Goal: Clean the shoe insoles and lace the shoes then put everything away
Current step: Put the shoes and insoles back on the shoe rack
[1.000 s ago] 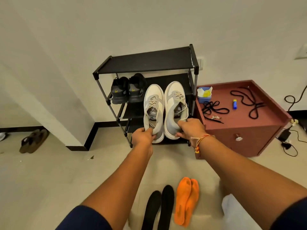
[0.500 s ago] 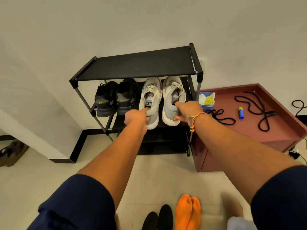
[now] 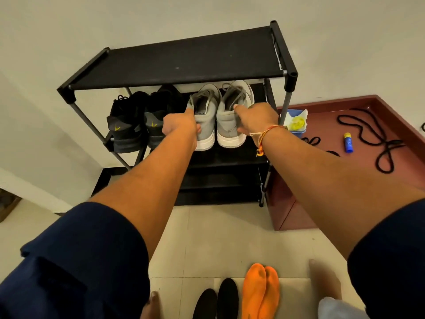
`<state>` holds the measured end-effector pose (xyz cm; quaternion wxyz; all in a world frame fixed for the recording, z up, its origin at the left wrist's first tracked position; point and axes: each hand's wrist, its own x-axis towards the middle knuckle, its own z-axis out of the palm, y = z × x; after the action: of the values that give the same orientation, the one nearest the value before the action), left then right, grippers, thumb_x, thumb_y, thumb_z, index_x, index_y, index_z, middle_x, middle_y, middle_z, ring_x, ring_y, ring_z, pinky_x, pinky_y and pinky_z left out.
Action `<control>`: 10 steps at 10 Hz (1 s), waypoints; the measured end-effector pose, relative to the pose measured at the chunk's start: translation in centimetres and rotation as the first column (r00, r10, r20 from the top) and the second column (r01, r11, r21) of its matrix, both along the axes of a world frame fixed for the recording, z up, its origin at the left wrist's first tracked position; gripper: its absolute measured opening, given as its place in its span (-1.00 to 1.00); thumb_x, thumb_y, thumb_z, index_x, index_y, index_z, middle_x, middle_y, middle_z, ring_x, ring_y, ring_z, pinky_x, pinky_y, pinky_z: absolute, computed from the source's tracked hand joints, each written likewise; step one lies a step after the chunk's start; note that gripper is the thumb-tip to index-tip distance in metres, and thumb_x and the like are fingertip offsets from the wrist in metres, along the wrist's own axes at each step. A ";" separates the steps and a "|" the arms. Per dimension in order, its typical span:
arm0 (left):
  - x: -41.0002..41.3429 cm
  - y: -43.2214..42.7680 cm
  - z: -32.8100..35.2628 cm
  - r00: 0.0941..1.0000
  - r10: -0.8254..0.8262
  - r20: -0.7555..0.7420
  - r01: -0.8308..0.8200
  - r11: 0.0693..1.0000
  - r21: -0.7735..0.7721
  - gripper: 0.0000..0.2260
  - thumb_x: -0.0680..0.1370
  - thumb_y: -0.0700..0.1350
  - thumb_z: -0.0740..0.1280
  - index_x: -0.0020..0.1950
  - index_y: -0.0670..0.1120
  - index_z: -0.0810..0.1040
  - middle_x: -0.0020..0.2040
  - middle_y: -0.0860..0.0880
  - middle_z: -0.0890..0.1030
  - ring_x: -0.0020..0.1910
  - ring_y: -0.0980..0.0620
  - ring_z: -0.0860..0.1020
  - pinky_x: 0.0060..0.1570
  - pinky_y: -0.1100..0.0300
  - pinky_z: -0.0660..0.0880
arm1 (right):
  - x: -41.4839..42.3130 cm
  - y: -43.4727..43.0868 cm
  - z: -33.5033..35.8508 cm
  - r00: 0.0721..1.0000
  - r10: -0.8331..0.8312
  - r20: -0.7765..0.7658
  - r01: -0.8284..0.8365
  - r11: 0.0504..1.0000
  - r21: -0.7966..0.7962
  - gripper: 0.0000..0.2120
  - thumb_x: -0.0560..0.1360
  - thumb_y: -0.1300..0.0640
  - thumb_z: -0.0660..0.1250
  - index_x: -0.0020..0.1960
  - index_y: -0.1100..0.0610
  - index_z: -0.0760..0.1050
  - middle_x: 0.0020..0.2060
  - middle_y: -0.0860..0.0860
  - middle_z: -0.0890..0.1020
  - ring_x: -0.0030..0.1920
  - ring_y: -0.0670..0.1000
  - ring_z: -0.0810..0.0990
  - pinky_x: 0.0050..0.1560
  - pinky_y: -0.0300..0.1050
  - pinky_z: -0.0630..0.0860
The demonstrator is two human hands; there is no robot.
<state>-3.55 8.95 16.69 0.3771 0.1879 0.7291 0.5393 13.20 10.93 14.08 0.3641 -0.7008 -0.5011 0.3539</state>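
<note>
Here, in the head view, my left hand [image 3: 181,125] pinches the heel of the left grey shoe [image 3: 204,118] and my right hand [image 3: 255,118] grips the heel of the right grey shoe [image 3: 232,116]. Both sit at frame centre on the middle shelf of the rack [image 3: 184,63], toes tucked under the top shelf, just beside the black shoes [image 3: 142,120] on the left. To finish well, I'd push both in evenly until the soles lie flat, heels level with the shelf edge, not crowding the black pair, then let go. Loose laces [image 3: 370,134] lie on the red surface [image 3: 409,116] at right, and black insoles [image 3: 218,300] and orange insoles [image 3: 259,291] lie on the floor at the bottom, so I judge plenty remains.
</note>
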 end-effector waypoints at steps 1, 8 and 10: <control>-0.3 0.7 -1.6 0.998 -0.048 -0.045 0.049 0.998 0.030 -0.69 0.60 0.03 0.35 0.10 -0.22 0.55 0.02 -0.17 0.66 -0.05 -0.10 0.69 -0.06 0.07 0.65 | 0.1 -0.1 -0.6 0.996 -0.018 0.088 0.018 1.000 0.001 -0.67 0.53 -0.16 0.34 -0.04 0.12 0.56 -0.24 0.00 0.55 -0.24 0.00 0.49 -0.39 -0.21 0.30; 0.7 -19.1 -7.3 0.929 -0.368 0.039 0.369 0.930 -0.006 -0.85 0.61 0.04 0.38 0.01 -0.03 0.60 -0.03 -0.06 0.66 0.01 0.02 0.66 0.03 0.13 0.65 | -3.6 -19.0 -5.8 0.940 0.020 -0.340 -0.056 0.994 -0.095 -0.60 0.29 -0.32 0.38 -0.06 -0.04 0.59 -0.07 0.04 0.70 -0.01 0.07 0.68 0.07 0.11 0.64; 1.2 -28.2 -12.7 0.894 -0.446 0.038 0.446 0.879 -0.170 -0.85 0.63 0.00 0.35 0.11 -0.06 0.57 0.03 -0.03 0.63 0.04 0.00 0.62 -0.01 0.15 0.60 | -3.9 -28.4 -10.3 0.940 0.077 -0.333 -0.161 0.960 -0.231 -0.84 0.57 0.09 0.36 -0.17 0.09 0.61 -0.13 0.13 0.70 -0.04 0.11 0.69 -0.02 0.02 0.67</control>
<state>-2.32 -19.26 3.96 0.5050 0.3177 0.7112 0.3718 9.28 -17.51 3.82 0.3254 -0.6430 -0.4276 0.5457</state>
